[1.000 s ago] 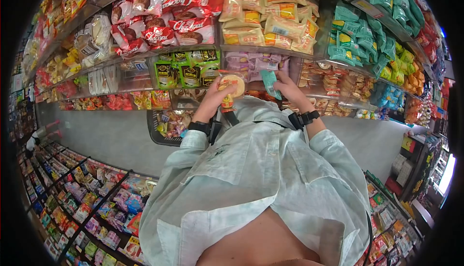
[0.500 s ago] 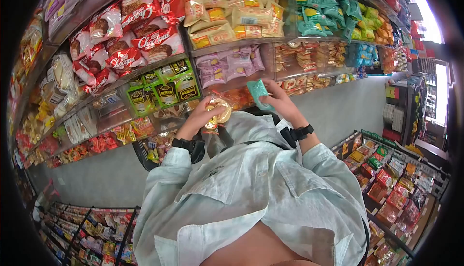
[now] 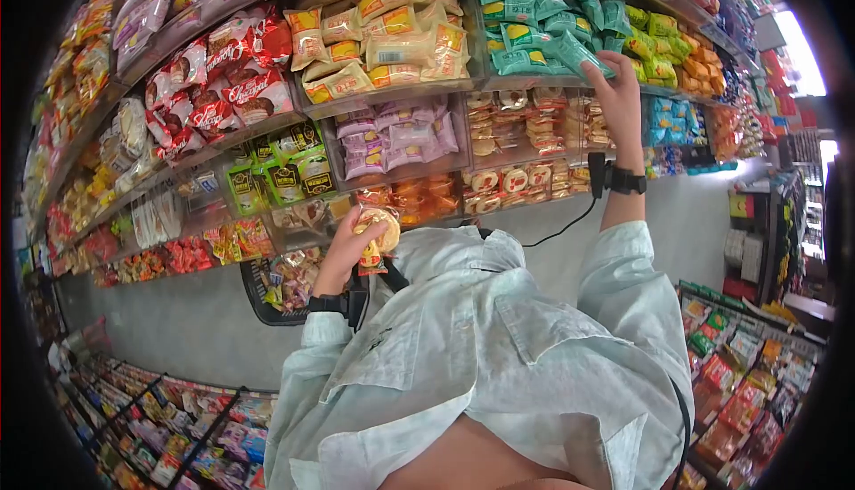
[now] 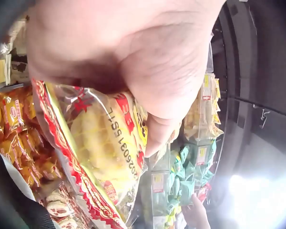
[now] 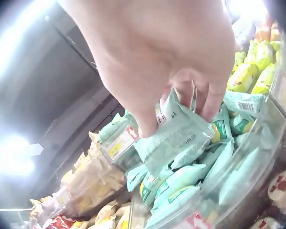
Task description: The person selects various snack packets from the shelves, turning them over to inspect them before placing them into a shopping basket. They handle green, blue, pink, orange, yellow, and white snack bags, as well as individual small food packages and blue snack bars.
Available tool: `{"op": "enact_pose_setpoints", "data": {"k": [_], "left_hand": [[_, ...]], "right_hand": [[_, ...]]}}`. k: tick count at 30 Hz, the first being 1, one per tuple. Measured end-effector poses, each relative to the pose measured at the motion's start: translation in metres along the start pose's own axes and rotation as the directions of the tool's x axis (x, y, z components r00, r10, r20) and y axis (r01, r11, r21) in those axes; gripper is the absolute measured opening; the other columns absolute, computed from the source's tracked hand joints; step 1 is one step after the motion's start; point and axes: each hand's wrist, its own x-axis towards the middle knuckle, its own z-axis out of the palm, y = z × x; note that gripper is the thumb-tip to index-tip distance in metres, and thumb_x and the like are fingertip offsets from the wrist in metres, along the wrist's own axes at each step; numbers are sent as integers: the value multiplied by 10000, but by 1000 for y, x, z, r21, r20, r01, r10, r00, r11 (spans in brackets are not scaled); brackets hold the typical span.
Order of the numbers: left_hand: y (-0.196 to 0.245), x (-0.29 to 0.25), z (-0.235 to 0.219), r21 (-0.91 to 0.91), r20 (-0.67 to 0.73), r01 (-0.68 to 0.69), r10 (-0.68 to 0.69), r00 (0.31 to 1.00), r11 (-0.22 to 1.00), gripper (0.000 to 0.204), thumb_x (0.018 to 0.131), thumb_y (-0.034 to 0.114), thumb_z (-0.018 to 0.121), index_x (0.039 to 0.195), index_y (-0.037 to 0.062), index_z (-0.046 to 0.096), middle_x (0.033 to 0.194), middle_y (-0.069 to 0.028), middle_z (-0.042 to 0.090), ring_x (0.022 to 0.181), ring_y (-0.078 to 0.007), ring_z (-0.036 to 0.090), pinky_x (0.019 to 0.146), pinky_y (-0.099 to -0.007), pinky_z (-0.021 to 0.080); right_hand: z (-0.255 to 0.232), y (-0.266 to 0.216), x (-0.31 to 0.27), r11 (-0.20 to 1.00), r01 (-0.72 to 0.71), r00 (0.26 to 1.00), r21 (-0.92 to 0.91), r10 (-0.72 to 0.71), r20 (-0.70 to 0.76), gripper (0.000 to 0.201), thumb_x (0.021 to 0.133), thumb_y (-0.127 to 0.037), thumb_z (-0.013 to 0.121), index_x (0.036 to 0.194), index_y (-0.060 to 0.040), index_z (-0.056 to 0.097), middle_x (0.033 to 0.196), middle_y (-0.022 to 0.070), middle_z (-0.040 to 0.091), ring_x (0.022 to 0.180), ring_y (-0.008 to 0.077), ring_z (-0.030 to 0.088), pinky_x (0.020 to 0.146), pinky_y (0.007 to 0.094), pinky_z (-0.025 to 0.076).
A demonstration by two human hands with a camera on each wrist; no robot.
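Note:
My right hand (image 3: 616,96) pinches a teal packet (image 3: 577,55) over the bin of teal packets (image 3: 525,61). In the right wrist view the fingers and thumb of the right hand (image 5: 167,62) grip the teal packet (image 5: 174,131) just above the others in the clear bin. Near my body, the left hand (image 3: 338,254) holds a clear packet with a round yellowish item (image 3: 381,232). Close up in the left wrist view, the left hand (image 4: 128,52) grips this red-edged packet (image 4: 97,143), printed with a date.
Cream packets (image 3: 392,49) and purple packets (image 3: 392,142) fill bins left of the teal ones. Yellow-green packets (image 3: 657,44) lie to their right. A dark basket (image 3: 276,316) of small packets stands below the shelves at the left, and lower racks (image 3: 178,428) are behind.
The right hand has moved up and right with the teal packet, from in front of my body to the teal bin. The left hand still holds its packet, slightly lower and further left.

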Motion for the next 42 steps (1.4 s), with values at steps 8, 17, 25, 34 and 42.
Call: {"op": "enact_pose_setpoints", "data": {"k": [8,17,25,34,42], "left_hand": [[-26,-37,102,-276,-200,-6,-51,978,961,367,968,134,699,1294,24,571,1154,-45,653,1029,-141,661,825,-314,588],[-29,-46,160,-170,-245,12,-54,968,985,387,950,150,707,1287,29,560,1194,-44,651,1071,-142,646,943,-296,515],[-13,-16,181,-131,-224,-28,-2,975,991,512,872,90,766,1287,48,469,1208,-89,623,1079,-161,644,875,-300,535],[-17,7,116,148,-82,-47,60,995,988,431,891,136,780,1241,25,554,1182,-57,635,1078,-129,606,916,-285,497],[-16,19,34,385,94,-98,67,993,918,526,854,226,810,1244,-21,558,1193,-99,651,1082,-146,598,911,-308,497]], "right_hand": [[-21,54,35,891,384,923,-242,-376,82,283,906,-215,753,1174,-138,706,1423,176,542,1324,371,518,1033,465,476],[2,66,-121,938,24,911,346,-163,379,144,917,-13,684,1060,-21,684,1060,88,700,972,199,694,844,320,551],[31,49,-220,773,-504,506,385,-97,857,353,983,-154,693,1275,-10,555,1079,110,713,970,170,698,849,317,555],[83,48,-226,788,-564,474,249,61,878,266,1001,-137,672,1197,2,557,930,74,734,839,107,668,730,272,517],[126,-3,-243,790,-606,455,92,249,855,255,995,-166,699,1160,-6,588,896,74,750,783,99,678,711,262,532]]}}
